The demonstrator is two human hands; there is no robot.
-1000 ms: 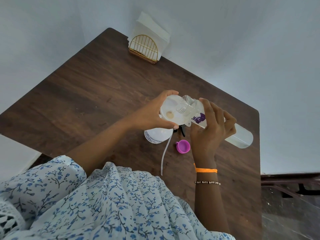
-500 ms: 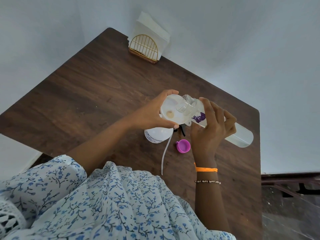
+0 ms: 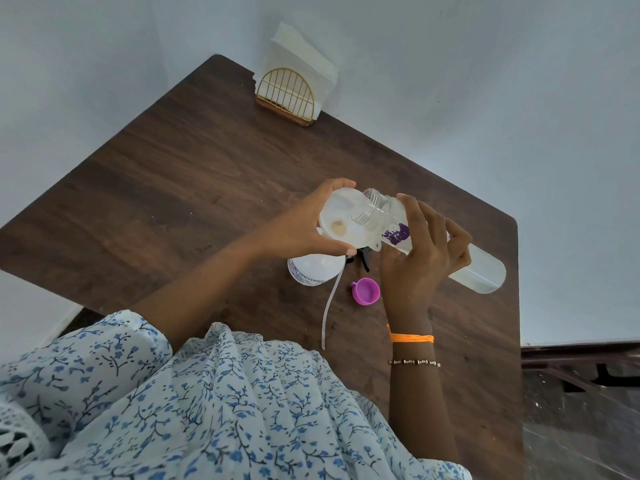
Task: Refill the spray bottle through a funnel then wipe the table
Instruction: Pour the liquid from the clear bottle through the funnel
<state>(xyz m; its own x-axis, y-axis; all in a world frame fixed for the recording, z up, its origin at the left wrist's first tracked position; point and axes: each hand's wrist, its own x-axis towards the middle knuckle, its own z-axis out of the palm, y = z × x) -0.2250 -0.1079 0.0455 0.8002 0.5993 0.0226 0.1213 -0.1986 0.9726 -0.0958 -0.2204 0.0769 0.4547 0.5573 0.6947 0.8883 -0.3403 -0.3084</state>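
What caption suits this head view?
Right hand tips a clear bottle into the funnel gripped by the left hand.

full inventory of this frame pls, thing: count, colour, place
table: 1, dark brown wood, fills centre
napkin holder: 1, gold wire, white napkins, far table corner
funnel: 1, white, over spray bottle
spray bottle: 1, white, under funnel
clear bottle: 1, purple print, tilted, mouth over funnel
cap: 1, magenta, on table by right wrist
dip tube: 1, translucent, on table
left hand: grips funnel
right hand: grips clear bottle
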